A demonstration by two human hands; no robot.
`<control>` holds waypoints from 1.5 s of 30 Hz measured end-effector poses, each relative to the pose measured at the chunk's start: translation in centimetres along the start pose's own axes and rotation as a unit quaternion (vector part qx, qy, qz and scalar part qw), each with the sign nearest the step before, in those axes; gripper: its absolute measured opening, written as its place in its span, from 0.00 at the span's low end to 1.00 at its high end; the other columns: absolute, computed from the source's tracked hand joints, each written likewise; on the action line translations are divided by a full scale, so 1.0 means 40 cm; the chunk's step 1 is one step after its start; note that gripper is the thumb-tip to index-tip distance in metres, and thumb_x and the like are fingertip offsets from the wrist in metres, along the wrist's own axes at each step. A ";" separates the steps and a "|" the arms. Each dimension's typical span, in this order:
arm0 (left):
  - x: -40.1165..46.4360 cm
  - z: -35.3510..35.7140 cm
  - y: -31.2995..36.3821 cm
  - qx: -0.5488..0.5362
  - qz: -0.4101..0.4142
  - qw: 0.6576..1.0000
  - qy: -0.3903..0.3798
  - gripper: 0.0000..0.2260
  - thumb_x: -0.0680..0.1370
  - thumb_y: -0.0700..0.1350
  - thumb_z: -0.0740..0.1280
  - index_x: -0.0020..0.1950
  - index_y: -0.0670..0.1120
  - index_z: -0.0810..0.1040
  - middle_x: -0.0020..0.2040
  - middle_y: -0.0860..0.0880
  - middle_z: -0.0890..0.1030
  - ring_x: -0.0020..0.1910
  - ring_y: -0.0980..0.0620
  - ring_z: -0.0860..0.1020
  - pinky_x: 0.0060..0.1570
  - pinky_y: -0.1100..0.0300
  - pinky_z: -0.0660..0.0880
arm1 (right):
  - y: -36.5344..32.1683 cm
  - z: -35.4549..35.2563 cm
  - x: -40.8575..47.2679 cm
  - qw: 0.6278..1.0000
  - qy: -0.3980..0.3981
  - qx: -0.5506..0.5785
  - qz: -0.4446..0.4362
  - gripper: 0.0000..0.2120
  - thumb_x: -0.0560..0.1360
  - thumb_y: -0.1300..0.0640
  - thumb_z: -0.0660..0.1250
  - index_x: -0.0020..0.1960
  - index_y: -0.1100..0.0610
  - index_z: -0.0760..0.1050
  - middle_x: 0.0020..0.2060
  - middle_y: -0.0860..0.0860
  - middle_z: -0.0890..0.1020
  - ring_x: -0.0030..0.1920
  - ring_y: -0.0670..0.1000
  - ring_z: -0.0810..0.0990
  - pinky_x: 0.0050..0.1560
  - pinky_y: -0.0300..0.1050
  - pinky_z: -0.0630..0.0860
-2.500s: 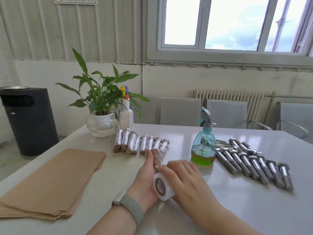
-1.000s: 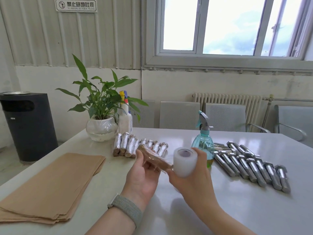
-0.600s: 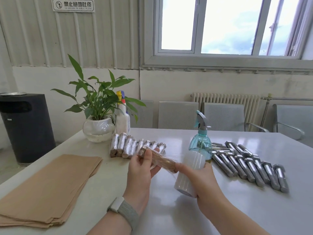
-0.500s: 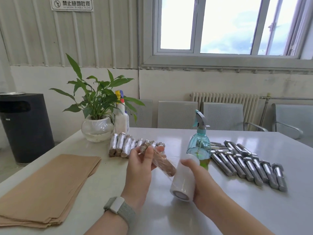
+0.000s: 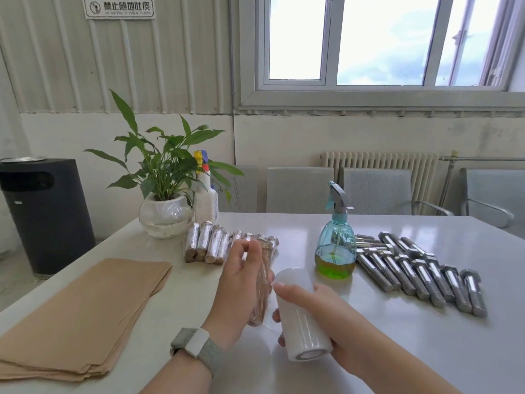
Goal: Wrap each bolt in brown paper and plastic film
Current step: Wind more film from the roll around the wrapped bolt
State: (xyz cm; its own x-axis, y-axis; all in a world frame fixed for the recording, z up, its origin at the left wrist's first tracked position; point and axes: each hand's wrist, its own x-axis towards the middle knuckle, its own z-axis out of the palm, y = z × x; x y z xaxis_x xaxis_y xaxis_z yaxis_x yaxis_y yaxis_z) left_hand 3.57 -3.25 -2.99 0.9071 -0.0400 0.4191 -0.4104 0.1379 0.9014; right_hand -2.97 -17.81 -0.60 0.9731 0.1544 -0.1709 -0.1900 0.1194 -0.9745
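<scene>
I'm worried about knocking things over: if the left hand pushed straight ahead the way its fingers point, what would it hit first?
Probably the row of wrapped bolts just beyond the left hand; depth is uncertain.

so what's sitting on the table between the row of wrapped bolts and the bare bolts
In the head view, a teal spray bottle stands between the wrapped bolts and the bare bolts.

A white sign (image 5: 119,7) is hanging on the ribbed wall panel (image 5: 159,58) at upper left, showing a prohibition symbol and the Chinese characters 禁止随地吐痰. A smaller line of Latin lettering beneath them is showing too blurred to read.
</scene>
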 end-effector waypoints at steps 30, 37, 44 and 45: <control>-0.022 0.034 -0.001 -0.098 -0.211 0.968 -0.095 0.18 0.77 0.59 0.67 0.49 0.45 0.71 0.35 0.46 0.77 0.27 0.51 0.74 0.20 0.62 0.67 | -0.011 -0.096 0.044 0.999 -0.015 0.017 0.046 0.16 0.66 0.48 0.74 0.46 0.58 0.85 0.37 0.58 0.83 0.36 0.55 0.82 0.47 0.52 0.79; -0.007 0.029 -0.008 -0.177 -0.259 0.949 0.036 0.20 0.81 0.60 0.58 0.55 0.44 0.72 0.31 0.47 0.74 0.25 0.52 0.71 0.23 0.61 0.67 | 0.002 -0.072 0.046 0.999 0.022 -0.004 -0.035 0.20 0.70 0.47 0.73 0.55 0.58 0.79 0.39 0.52 0.85 0.41 0.51 0.85 0.50 0.52 0.81; -0.018 0.040 0.004 -0.195 -0.249 0.949 0.009 0.19 0.79 0.57 0.64 0.59 0.42 0.73 0.42 0.39 0.82 0.39 0.47 0.82 0.38 0.51 0.81 | 0.026 -0.031 0.041 0.992 0.060 -0.038 -0.108 0.25 0.66 0.42 0.76 0.59 0.49 0.75 0.45 0.47 0.85 0.47 0.48 0.85 0.48 0.48 0.82; -0.021 0.045 0.005 -0.212 -0.249 0.945 0.003 0.20 0.79 0.56 0.66 0.61 0.42 0.73 0.51 0.36 0.82 0.48 0.42 0.83 0.50 0.43 0.81 | 0.030 -0.022 0.040 0.989 0.070 -0.039 -0.127 0.27 0.65 0.41 0.77 0.59 0.49 0.75 0.45 0.46 0.85 0.47 0.47 0.85 0.45 0.44 0.81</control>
State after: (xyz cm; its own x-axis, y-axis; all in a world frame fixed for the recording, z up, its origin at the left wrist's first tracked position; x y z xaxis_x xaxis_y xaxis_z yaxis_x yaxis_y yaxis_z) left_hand 2.56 -4.97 -2.96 0.9788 -0.1996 -0.0469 0.1408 0.4881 0.8613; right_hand -1.52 -18.29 -2.17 0.9976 -0.0094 0.0681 0.0685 0.0607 -0.9958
